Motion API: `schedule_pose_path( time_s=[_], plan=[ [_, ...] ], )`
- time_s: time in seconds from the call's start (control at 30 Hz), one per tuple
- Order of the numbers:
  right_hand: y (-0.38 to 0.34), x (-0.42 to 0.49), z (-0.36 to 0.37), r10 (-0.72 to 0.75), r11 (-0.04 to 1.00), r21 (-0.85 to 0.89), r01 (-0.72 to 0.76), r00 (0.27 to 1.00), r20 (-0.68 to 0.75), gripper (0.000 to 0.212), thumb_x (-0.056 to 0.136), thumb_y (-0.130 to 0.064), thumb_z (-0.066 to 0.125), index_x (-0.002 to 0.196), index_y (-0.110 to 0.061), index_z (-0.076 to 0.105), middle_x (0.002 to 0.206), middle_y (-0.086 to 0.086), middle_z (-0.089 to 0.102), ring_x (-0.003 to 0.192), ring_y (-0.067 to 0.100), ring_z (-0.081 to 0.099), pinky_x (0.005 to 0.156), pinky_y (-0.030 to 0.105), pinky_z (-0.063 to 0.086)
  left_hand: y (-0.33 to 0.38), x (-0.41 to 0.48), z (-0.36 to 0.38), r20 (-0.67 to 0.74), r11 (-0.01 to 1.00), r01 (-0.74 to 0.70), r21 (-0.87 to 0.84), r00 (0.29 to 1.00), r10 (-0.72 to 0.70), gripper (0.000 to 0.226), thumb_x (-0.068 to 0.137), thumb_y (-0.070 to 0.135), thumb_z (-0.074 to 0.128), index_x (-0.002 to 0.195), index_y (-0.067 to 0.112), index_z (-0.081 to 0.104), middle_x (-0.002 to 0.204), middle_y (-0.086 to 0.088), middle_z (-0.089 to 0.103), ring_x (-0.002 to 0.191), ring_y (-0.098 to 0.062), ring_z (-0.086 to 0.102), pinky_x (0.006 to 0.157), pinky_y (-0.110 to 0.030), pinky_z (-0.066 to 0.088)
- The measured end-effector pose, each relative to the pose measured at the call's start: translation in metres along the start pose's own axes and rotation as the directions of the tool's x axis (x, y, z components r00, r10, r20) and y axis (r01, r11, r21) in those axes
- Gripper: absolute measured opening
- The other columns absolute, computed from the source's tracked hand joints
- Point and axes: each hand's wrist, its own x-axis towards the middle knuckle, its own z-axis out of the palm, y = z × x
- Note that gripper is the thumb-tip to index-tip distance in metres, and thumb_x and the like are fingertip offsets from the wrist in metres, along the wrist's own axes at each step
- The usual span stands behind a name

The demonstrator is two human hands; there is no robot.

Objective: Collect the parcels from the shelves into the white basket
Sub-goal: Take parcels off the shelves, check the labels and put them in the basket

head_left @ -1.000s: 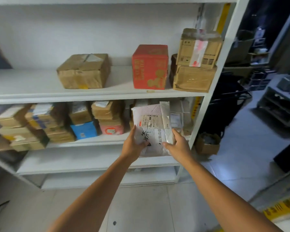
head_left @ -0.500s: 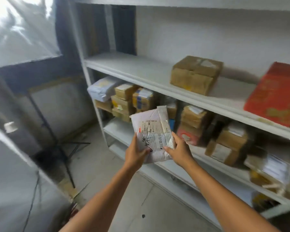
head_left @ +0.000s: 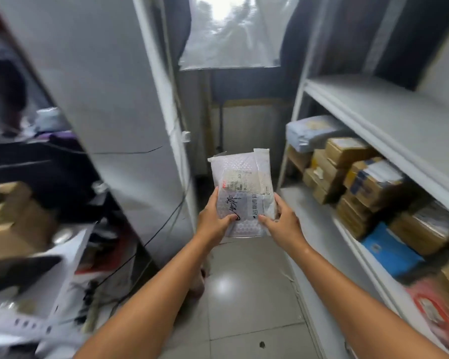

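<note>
- Centrally, a white bubble-wrap parcel point(head_left: 243, 177) stands upright in mid-air over the floor point(head_left: 244, 301), left of the shelves point(head_left: 373, 104).
- Left grip point(head_left: 213, 221) and right grip point(head_left: 283, 225) pinch its lower sides, thumbs on front.

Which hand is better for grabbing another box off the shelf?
Right, probably: the right hand sits on the side of the boxes, while the left hand is beyond the parcel that both hold.
</note>
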Motion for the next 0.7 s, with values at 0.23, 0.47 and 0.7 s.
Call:
schedule_pose_path(
  time_s=[0.23,0.47,0.7],
  plan=[
    [-0.008,-0.020,0.036,-0.114,0.993,0.071,0.096,0.944,0.308,0.056,0.082,-0.011,0.074,0.130,-0.028,0.052,0.109,-0.012,0.069,0.099,0.005,0.066,0.092,0.040,0.055,-0.013,-0.076,-0.029,-0.255,0.987,0.150,0.059,0.958,-0.130,0.086,0.078,0.013,0.075,0.149,0.024,0.028,0.139,0.003,0.053,0.125,-0.014,0.051,0.106,-0.034,0.041],
    [-0.032,-0.072,0.084,-0.160,0.986,0.116,0.118,0.863,0.479,0.066,0.082,-0.009,0.074,0.139,-0.027,0.045,0.115,-0.016,0.065,0.111,0.005,0.061,0.100,0.039,0.050,-0.033,-0.164,-0.065,-0.471,0.970,0.242,0.020,0.858,-0.204,0.084,0.076,0.015,0.076,0.146,0.031,0.032,0.136,0.011,0.053,0.124,-0.008,0.050,0.101,-0.026,0.040],
    [-0.042,-0.142,0.120,-0.203,0.977,0.067,0.202,0.784,0.587,0.071,0.085,-0.014,0.071,0.145,-0.032,0.038,0.126,-0.014,0.059,0.115,0.009,0.057,0.099,0.035,0.050,-0.058,-0.251,-0.083,-0.585,0.935,0.353,-0.045,0.749,-0.311,0.087,0.078,0.014,0.075,0.148,0.031,0.027,0.139,0.011,0.049,0.126,-0.014,0.046,0.098,-0.023,0.035]
  ],
)
